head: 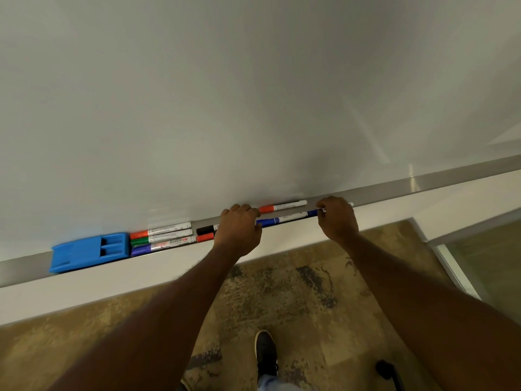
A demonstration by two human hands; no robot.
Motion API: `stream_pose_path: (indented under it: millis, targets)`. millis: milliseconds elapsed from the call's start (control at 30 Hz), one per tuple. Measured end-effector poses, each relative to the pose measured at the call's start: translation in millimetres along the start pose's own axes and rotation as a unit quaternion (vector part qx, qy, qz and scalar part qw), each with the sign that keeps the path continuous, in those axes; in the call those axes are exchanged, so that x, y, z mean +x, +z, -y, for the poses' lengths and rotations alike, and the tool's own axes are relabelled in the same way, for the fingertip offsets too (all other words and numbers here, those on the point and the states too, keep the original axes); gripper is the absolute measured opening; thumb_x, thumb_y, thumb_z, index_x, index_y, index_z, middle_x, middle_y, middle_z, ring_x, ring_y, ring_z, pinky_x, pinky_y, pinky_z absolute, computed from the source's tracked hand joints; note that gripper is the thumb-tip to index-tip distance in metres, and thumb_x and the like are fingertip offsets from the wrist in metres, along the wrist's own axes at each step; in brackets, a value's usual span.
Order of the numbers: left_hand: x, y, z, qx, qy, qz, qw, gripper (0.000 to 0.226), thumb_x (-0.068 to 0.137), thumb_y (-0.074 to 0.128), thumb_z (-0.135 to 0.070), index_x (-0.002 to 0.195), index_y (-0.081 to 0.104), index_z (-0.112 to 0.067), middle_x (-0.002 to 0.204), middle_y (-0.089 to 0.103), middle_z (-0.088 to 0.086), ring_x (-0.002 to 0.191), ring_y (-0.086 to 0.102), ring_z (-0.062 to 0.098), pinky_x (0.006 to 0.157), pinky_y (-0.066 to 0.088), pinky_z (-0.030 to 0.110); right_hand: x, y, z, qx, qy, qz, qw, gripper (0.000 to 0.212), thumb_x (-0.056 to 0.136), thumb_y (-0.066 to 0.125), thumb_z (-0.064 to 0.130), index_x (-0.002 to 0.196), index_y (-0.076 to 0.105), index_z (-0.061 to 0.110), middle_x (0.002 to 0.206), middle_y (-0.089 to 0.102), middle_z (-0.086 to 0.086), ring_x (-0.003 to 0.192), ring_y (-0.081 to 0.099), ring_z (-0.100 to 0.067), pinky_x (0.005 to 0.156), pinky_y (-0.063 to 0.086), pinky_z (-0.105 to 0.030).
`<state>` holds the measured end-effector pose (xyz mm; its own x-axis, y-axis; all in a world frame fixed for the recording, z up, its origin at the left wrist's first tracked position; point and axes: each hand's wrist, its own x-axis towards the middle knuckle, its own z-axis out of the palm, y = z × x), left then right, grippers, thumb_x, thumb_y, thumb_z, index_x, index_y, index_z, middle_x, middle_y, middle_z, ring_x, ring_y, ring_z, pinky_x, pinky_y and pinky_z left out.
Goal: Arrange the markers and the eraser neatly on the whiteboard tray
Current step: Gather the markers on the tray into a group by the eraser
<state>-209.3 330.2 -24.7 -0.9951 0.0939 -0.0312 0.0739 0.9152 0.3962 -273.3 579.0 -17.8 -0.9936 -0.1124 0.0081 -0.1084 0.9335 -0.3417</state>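
A blue eraser (89, 252) lies at the left of the grey whiteboard tray (423, 183). Right beside it three markers are stacked side by side: red-capped (160, 230), green-capped (162, 237) and purple-capped (163, 245). A black-capped marker (206, 229) and a red cap (205, 237) lie just left of my left hand (239, 230), which rests closed over the tray and hides their bodies. Another red-capped marker (282, 206) lies at the back. My right hand (337, 218) pinches the right end of a blue-capped marker (284, 218).
The whiteboard (253, 94) fills the upper view. Below the tray is a white ledge (112, 280), then mottled brown carpet (282, 292) with my dark shoe (266, 352). A glass partition (485, 249) stands at the right.
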Motion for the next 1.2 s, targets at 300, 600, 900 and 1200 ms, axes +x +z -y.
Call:
stream_pose_path:
  millis: [300, 600, 900, 1200]
  targets:
    - [1, 12, -10, 0.0, 0.008, -0.003, 1.0, 0.024, 0.09, 0.052, -0.028, 0.109, 0.065, -0.021, 0.1, 0.067, 0.002, 0.092, 0.056, 0.022, 0.084, 0.041, 0.038, 17, -12, -28, -0.075, -0.101, 0.13, 0.983, 0.025, 0.087, 0.064, 0.01, 0.112, 0.068, 0.011, 0.106, 0.068, -0.01, 0.097, 0.061, -0.026, 0.093, 0.049, -0.039]
    - [0, 12, -10, 0.004, 0.001, -0.009, 1.0, 0.026, 0.09, 0.052, -0.028, 0.112, 0.065, -0.021, 0.102, 0.068, 0.001, 0.094, 0.056, 0.022, 0.086, 0.041, 0.037, 34, -22, -33, -0.046, -0.103, 0.181, 0.977, 0.021, 0.082, 0.073, 0.014, 0.102, 0.071, 0.008, 0.101, 0.065, -0.011, 0.089, 0.06, -0.027, 0.083, 0.048, -0.037]
    - [8, 6, -14, -0.015, 0.011, -0.004, 1.0, 0.029, 0.09, 0.053, -0.026, 0.114, 0.066, -0.018, 0.104, 0.067, 0.005, 0.095, 0.057, 0.024, 0.084, 0.045, 0.038, 31, -24, -29, -0.032, -0.132, 0.164, 0.977, 0.02, 0.081, 0.075, 0.019, 0.1, 0.072, 0.013, 0.096, 0.064, -0.007, 0.083, 0.061, -0.025, 0.073, 0.042, -0.029]
    - [16, -5, -17, -0.154, 0.023, 0.008, 0.988, 0.03, 0.089, 0.063, -0.031, 0.117, 0.063, -0.02, 0.107, 0.067, 0.002, 0.093, 0.06, 0.021, 0.078, 0.05, 0.034, 17, -12, 44, 0.032, -0.255, 0.134, 0.957, 0.02, 0.088, 0.066, 0.02, 0.105, 0.071, 0.01, 0.099, 0.063, -0.008, 0.085, 0.059, -0.021, 0.07, 0.043, -0.027]
